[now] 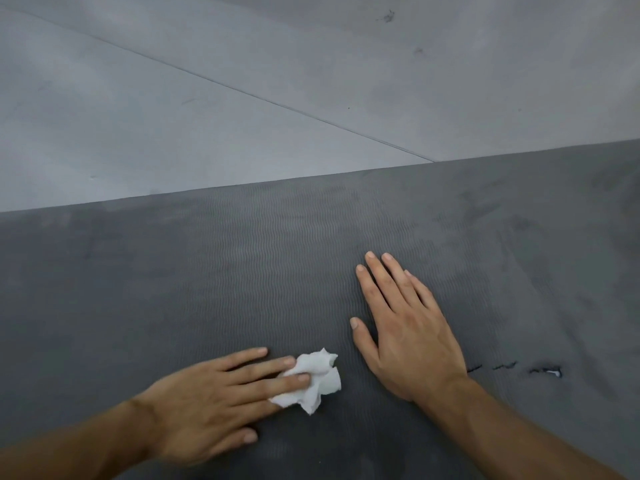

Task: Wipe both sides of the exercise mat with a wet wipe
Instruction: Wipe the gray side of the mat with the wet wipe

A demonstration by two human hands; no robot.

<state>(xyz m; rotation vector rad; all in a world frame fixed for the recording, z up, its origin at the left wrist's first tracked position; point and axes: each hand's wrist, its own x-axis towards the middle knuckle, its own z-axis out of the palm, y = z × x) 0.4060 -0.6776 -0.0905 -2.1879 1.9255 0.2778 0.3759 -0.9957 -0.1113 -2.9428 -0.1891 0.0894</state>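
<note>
A dark grey exercise mat (277, 265) with a fine wavy ribbed texture fills the lower half of the view. A crumpled white wet wipe (317, 379) lies on it near the bottom centre. My left hand (214, 396) lies flat with straight fingers pressing on the wipe's left part. My right hand (405, 323) rests flat on the mat to the right of the wipe, fingers straight and slightly spread, holding nothing.
Beyond the mat's far edge lies a pale grey floor (207, 116) with a thin seam line running diagonally. The mat has small tears (545, 371) near its right side, and faint smudges show on its right part.
</note>
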